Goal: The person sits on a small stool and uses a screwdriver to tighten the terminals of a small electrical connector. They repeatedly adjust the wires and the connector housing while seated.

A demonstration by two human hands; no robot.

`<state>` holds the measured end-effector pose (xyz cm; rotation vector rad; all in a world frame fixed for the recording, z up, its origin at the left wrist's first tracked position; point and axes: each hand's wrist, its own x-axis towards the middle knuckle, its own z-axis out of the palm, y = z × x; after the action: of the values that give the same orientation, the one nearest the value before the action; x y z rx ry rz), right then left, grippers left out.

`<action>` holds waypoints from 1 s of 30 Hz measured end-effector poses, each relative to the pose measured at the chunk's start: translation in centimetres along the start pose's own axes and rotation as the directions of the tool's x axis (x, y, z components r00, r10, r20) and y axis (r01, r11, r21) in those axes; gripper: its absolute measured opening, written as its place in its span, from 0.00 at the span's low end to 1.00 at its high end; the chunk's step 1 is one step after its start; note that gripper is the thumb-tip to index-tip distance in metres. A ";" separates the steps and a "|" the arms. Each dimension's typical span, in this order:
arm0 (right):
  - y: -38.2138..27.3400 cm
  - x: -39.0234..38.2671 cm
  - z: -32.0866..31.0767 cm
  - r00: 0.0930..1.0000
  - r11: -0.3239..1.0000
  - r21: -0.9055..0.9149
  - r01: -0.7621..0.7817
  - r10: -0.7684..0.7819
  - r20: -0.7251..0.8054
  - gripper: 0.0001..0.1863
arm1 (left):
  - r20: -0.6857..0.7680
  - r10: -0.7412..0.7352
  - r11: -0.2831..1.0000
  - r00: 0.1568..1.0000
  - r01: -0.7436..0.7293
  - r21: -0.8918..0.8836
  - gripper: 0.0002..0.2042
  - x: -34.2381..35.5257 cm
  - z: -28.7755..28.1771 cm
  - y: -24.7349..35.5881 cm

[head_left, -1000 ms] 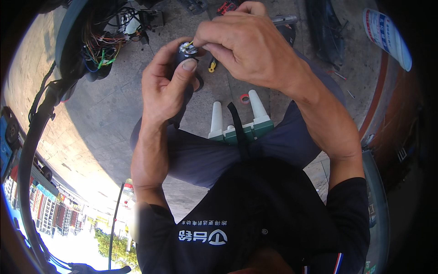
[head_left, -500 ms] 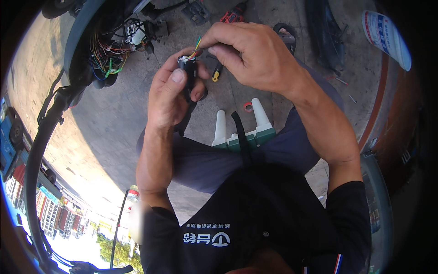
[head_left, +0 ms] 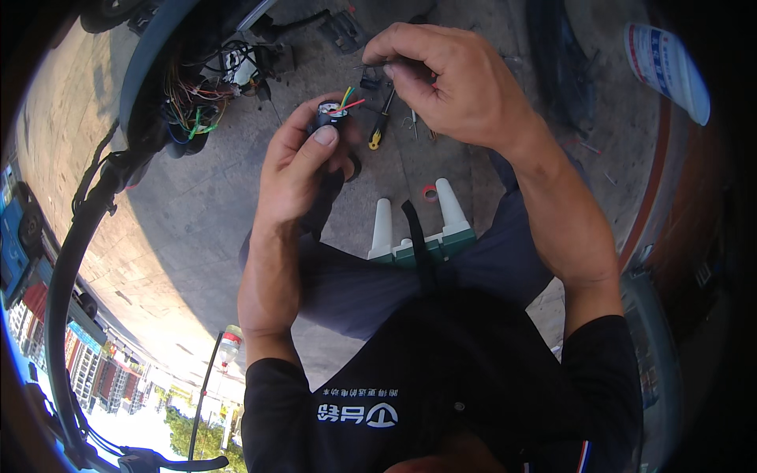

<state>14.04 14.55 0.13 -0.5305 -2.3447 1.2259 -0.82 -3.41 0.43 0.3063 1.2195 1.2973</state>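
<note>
You sit over a grey paved floor, shaded around you and sunlit farther left, with buildings and a tree at the lower left and a curved black frame along that side. A tangle of wiring lies at the upper left, a yellow-and-black tool between your hands, a red tape roll nearer you, beside a green-and-white plastic piece at your thighs. Your left hand is curled closed around a black cylindrical part, thumb against its side, with red, yellow and green wires standing from its top. Your right hand, apart from the wires, has its thumb and index finger nearly meeting; a thin dark sliver shows there, but whether you grip it you cannot tell
</note>
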 end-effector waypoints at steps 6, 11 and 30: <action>-0.4 -0.3 0.6 0.987 0.995 -0.042 0.088 -0.081 0.139 0.07 | -0.012 0.049 0.973 0.999 -0.045 0.225 0.20 -0.1 0.2 0.2; -0.9 -0.5 0.6 0.976 0.991 -0.071 0.111 -0.095 0.196 0.09 | -0.002 0.030 0.976 1.000 -0.028 0.218 0.20 -0.1 0.3 0.0; -1.1 -0.3 1.1 0.972 0.995 -0.040 0.086 -0.075 0.223 0.05 | -0.002 0.024 0.938 1.000 -0.022 0.347 0.21 -0.1 0.1 -0.4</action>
<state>13.56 13.03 0.42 -0.3240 -2.5604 1.2486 -0.45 -3.60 0.21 0.5723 1.4549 1.0984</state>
